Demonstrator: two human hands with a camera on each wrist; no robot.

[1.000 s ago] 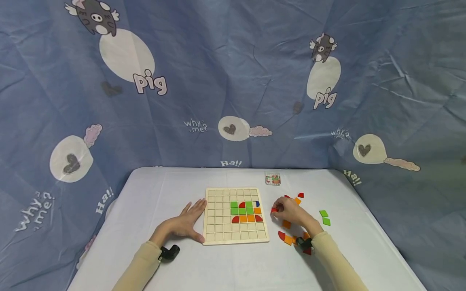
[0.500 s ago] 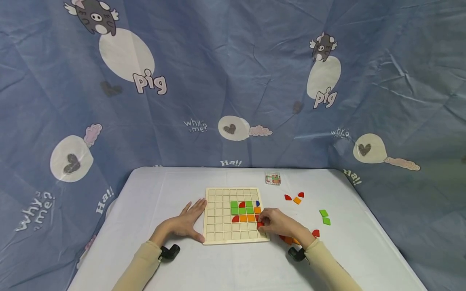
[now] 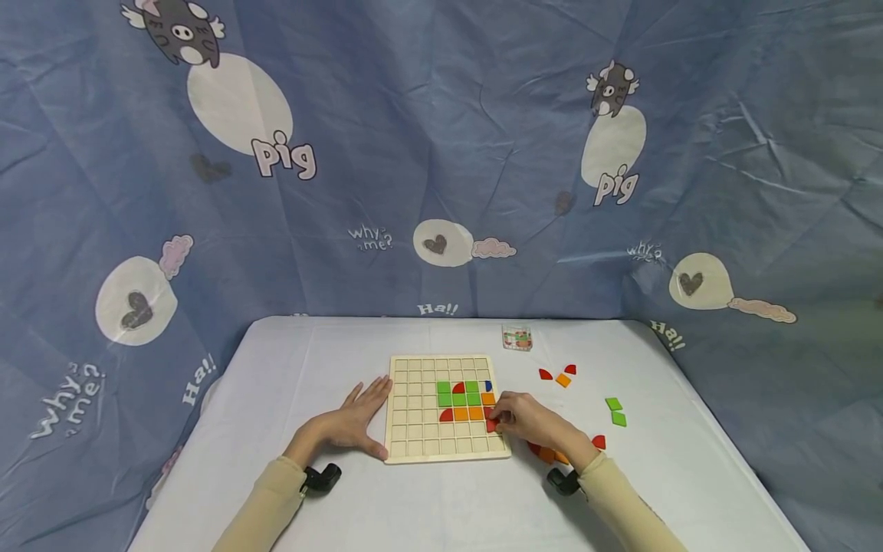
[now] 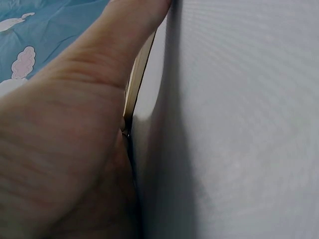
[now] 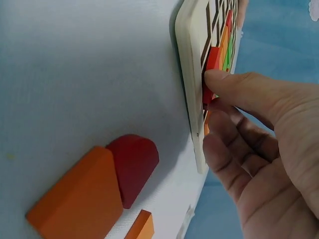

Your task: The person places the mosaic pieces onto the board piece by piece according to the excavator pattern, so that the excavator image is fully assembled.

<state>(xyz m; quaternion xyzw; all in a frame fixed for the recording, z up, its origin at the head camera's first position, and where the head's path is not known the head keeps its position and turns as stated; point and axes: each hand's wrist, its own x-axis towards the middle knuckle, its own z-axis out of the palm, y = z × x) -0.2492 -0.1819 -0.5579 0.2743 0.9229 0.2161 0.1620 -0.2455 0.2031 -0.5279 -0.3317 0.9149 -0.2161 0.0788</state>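
Note:
A square wooden grid board [image 3: 421,439] lies on the white table, with several coloured tiles set in its right half. My left hand [image 3: 348,425] is spread flat along the board's left side, thumb at the near left corner; the left wrist view shows mostly its palm side [image 4: 65,129]. At the right edge of the board my right hand [image 3: 520,418] pinches a red quarter-round tile [image 3: 491,426] between thumb and fingertips, just below another red tile in the grid. In the right wrist view the thumb presses on the red tile [image 5: 207,93], and the fingers partly cover it.
Loose orange tiles [image 5: 82,196] and a dark red tile [image 5: 133,167] lie right of the board, partly under my right forearm. Green tiles [image 3: 615,412] lie farther right. A small pattern card [image 3: 517,338] sits at the back. A patterned blue cloth [image 3: 441,153] hangs behind the table.
My right hand has carried the red tile left from the loose tiles onto the board's right edge, then nudged it slightly away from me. The left hand has stayed in place.

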